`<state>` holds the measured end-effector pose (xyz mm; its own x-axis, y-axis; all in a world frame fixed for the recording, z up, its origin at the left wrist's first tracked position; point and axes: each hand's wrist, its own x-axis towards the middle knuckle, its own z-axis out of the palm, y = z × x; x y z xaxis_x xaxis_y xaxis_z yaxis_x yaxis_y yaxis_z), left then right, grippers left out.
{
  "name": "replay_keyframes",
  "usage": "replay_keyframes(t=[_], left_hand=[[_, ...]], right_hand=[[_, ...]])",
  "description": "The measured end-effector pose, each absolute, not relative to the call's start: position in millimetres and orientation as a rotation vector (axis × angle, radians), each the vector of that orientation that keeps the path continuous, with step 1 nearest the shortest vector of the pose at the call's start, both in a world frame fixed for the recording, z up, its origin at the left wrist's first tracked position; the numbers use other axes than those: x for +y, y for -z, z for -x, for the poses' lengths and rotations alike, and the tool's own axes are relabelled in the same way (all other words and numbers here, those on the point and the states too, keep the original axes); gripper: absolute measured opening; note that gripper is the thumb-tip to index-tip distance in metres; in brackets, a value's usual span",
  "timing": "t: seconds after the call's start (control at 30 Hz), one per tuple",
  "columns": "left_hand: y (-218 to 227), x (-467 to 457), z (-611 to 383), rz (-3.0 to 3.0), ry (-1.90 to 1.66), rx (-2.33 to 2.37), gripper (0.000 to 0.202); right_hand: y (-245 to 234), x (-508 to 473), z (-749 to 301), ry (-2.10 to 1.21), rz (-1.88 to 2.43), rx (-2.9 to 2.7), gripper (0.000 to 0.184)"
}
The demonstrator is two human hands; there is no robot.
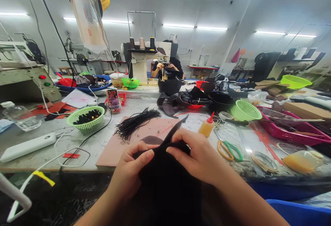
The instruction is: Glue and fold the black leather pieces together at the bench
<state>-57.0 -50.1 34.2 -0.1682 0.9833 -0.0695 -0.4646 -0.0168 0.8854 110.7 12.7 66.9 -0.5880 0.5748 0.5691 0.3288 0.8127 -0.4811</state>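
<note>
Both hands pinch the upper edge of a black fabric piece (168, 177), held in front of me at the table's near edge. My left hand (131, 165) has its thumb on top and fingers underneath. My right hand (196, 153) grips the same edge a little to the right, fingers curled over and thumb pressed down. A dark flap (174, 129) sticks up between the hands. Just beyond lies a pink board (111, 150) with a bundle of black cords (137, 122) on it. The lower part of the black piece blends into shadow.
Left stand a green basket (86, 127) of black pieces, a phone (113, 98), a power strip (28, 146) and a bottle (22, 115). Right are a glue bottle (206, 127), scissors (229, 150), tape (263, 161) and a magenta basket (292, 134). Another person (168, 69) sits behind a sewing machine (139, 60).
</note>
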Motion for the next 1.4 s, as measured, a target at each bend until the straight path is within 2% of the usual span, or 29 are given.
replay_keyframes(t=[0.33, 0.67, 0.83, 0.93, 1.07, 1.4], left_hand=[[-39, -52, 50, -0.707, -1.523, 1.000, 0.028], [-33, -47, 64, -0.785, -1.404, 0.915, 0.022], [-57, -35, 75, -1.171, -1.076, 0.916, 0.034], [-75, -29, 75, -1.514, -0.951, 1.153, 0.011], [-82, -26, 73, -1.698, -0.893, 1.276, 0.011], [-75, -24, 77, -1.844, -0.882, 1.169, 0.018]], right_hand=[[-63, 12, -110, -0.360, 0.685, -2.204, 0.010], [-65, 13, -109, -0.294, 0.708, -2.222, 0.010], [-66, 11, -108, -0.225, 0.730, -2.299, 0.010], [-66, 11, -107, -0.206, 0.705, -2.317, 0.009], [-68, 12, -110, -0.271, 0.643, -2.376, 0.008], [-67, 16, -111, -0.310, 0.732, -2.333, 0.006]])
